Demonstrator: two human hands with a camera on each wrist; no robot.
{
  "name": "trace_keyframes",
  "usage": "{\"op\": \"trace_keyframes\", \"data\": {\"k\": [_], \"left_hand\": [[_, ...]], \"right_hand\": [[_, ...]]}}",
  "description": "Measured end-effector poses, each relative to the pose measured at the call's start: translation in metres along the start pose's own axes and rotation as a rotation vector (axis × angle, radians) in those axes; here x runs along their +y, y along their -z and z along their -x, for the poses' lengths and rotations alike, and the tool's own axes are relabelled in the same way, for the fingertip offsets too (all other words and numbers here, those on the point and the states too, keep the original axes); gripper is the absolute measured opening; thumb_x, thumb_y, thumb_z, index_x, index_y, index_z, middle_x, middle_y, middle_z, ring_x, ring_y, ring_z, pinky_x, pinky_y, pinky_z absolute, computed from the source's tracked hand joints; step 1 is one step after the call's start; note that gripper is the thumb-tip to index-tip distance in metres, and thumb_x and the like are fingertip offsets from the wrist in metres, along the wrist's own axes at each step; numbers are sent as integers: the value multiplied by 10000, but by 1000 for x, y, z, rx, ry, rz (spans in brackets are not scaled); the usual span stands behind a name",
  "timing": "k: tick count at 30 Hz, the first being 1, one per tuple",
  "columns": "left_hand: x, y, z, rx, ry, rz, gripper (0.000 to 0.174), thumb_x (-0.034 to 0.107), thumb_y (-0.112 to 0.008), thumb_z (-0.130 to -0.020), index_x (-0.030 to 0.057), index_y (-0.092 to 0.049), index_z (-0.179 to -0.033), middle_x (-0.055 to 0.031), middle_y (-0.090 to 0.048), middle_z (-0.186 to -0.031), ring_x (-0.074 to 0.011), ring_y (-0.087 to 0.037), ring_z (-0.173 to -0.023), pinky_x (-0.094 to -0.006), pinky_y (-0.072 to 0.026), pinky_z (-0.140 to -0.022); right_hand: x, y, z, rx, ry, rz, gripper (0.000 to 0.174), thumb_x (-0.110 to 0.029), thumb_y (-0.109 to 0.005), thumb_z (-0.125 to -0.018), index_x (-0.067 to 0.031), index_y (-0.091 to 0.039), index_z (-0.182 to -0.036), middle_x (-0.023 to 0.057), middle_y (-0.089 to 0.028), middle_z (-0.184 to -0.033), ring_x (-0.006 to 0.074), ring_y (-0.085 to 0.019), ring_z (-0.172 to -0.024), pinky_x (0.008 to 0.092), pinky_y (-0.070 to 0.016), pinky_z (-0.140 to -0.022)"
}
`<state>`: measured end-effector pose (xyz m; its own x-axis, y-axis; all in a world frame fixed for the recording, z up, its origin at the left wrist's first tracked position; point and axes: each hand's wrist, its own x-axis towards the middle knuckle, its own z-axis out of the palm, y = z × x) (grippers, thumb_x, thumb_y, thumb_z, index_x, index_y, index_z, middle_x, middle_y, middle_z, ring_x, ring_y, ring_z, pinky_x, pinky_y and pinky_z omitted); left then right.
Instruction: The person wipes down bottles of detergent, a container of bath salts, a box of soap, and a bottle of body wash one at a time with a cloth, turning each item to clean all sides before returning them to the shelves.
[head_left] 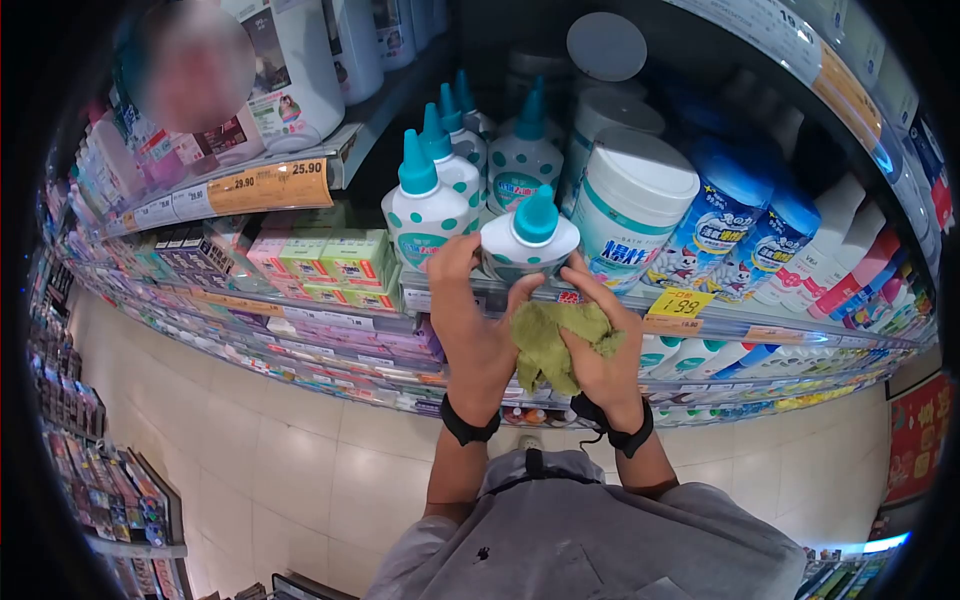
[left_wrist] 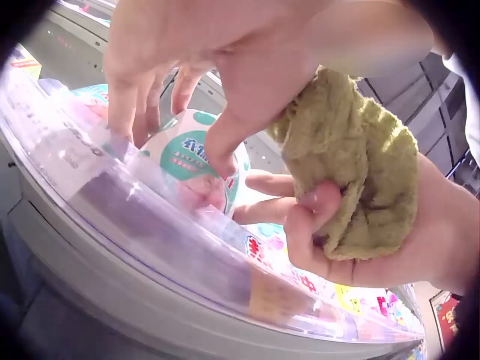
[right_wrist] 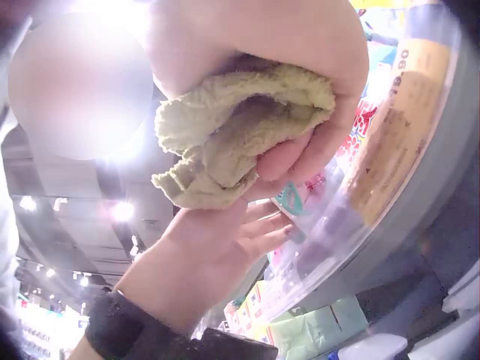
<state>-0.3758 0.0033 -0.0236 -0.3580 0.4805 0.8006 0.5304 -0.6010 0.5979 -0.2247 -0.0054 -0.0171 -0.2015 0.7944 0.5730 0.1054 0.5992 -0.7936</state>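
Observation:
A white bottle with a teal cap (head_left: 530,245) and teal dots stands at the front of the shelf, slightly tilted toward the camera. The left hand (head_left: 468,330) grips its left side, its thumb on the label in the left wrist view, where the bottle (left_wrist: 196,166) shows behind the shelf's clear front strip. Folded against the palm of the right hand (head_left: 610,365) is a green cloth (head_left: 545,345). Curled fingers hold the cloth (right_wrist: 217,161) in the right wrist view, while other fingers of that hand reach the bottle's right side.
Similar dotted bottles (head_left: 418,205) stand behind and left. A large white tub (head_left: 635,200) and blue containers (head_left: 715,215) are on the right. Small boxes (head_left: 350,258) sit at left. A price-tag strip (head_left: 740,325) runs along the shelf edge, with lower shelves beneath.

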Motion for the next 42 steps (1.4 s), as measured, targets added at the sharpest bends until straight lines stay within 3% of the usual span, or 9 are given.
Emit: {"op": "trace_keyframes", "data": {"k": [12,15,18,21,23,32,38,41,42], "left_hand": [[19,5,6,-180,-75,-204,696,81,-778,-790,-23,-439,-1389,-281,-428,-1414,-439,-456,-1245,-510,-353,-1034],[19,5,7,-185,-30,-157,664,45,-765,-780,-14,-461,-1367,-293,-378,-1449,-457,-426,-1272,-515,-341,-1048],[11,2,16,-151,42,-40,614,54,-753,-778,32,-508,-1340,-208,-375,-1469,-399,-404,-1333,-464,-319,-1094],[12,12,15,-303,-5,-107,559,69,-723,-773,10,-532,-1295,-287,-297,-1494,-462,-367,-1331,-502,-319,-1075],[10,13,17,-318,1,-73,551,106,-717,-776,7,-537,-1287,-279,-291,-1499,-452,-351,-1347,-503,-314,-1081],[5,21,15,-391,11,-43,640,-60,-746,-673,23,-571,-1283,-277,-279,-1508,-466,-309,-1389,-517,-293,-1106],[2,30,24,-385,-10,-32,485,-22,-715,-734,19,-614,-1207,-258,-344,-1493,-437,-354,-1379,-483,-327,-1107],[1,45,34,-314,11,-76,351,-6,-691,-803,16,-621,-1147,-234,-402,-1466,-398,-434,-1314,-469,-373,-1061],[0,55,40,-293,40,-123,337,2,-688,-819,16,-618,-1148,-224,-418,-1452,-385,-449,-1296,-465,-381,-1051]], "right_hand": [[4,2,-5,-67,-112,-120,244,17,-673,-787,26,-604,-1021,280,-398,-1503,202,-518,-1302,301,-427,-991],[3,0,-6,-67,-136,-142,220,-2,-672,-801,28,-597,-1006,279,-365,-1522,186,-491,-1315,292,-414,-993],[4,-4,-6,-47,-114,-157,223,14,-681,-797,24,-607,-1007,274,-356,-1532,224,-485,-1340,291,-401,-1008],[5,-6,-2,-21,-136,-139,252,32,-691,-779,6,-623,-1020,283,-366,-1525,216,-545,-1290,289,-415,-985],[-6,-7,-5,-22,-170,-108,266,38,-695,-769,0,-627,-1023,286,-366,-1524,195,-579,-1246,293,-430,-966],[2,-25,10,106,-172,-71,302,83,-670,-722,14,-623,-1012,250,-455,-1484,187,-600,-1191,291,-450,-951],[9,-28,22,144,-12,53,259,62,-651,-753,16,-633,-1007,268,-520,-1417,232,-609,-1188,327,-463,-979],[18,-31,48,164,20,-130,215,40,-632,-795,28,-635,-1010,255,-618,-1298,234,-643,-1120,338,-490,-948],[20,-35,58,161,-97,-315,194,38,-614,-818,34,-634,-1011,230,-653,-1232,232,-654,-1086,343,-500,-933]]}}
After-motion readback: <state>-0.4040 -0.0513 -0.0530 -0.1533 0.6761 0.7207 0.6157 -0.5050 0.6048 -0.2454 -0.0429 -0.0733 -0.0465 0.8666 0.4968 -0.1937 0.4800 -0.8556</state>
